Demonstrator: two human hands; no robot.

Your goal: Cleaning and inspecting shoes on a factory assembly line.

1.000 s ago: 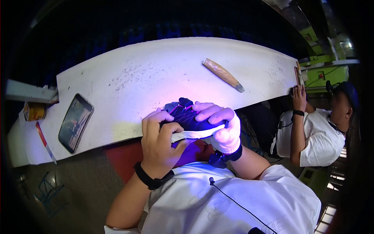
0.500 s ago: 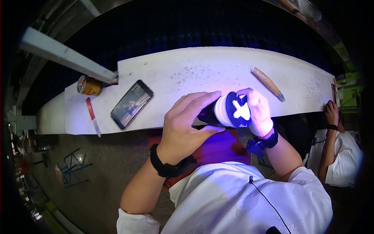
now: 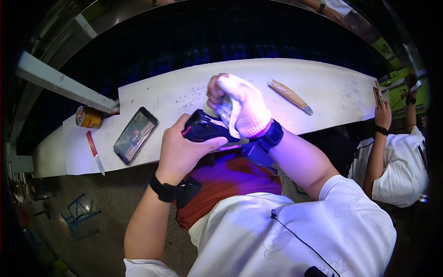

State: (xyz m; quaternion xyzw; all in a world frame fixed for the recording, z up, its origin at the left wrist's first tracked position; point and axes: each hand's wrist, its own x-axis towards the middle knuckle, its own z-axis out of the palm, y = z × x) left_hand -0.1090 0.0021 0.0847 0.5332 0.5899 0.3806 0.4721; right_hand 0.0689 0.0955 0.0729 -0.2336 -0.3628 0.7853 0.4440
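My left hand (image 3: 177,150) is wrapped round a black shoe (image 3: 202,127) with thin red trim, its thumb along the near side. The shoe is held just above the near edge of the white table (image 3: 161,96). My right hand (image 3: 247,108), in a whitish glove with bare fingertips, curls over the shoe's right end. Its fingers are bent in, and what they grip, if anything, is hidden. Violet light falls on the glove and the shoe. To the right of my right hand lies a knife with a tan wrapped handle (image 3: 290,97).
Left of my left hand lie a phone (image 3: 136,135) with a lit screen and a red-handled knife (image 3: 95,152). Behind them stand a yellow-brown can (image 3: 89,117) and a slanting pale post (image 3: 64,83). A co-worker's arm (image 3: 379,127) reaches to the table's right end.
The shoe has turned, so its bright white sole with the cross-shaped mark no longer faces up. My right hand has moved left and farther over it. The view has shifted slightly.
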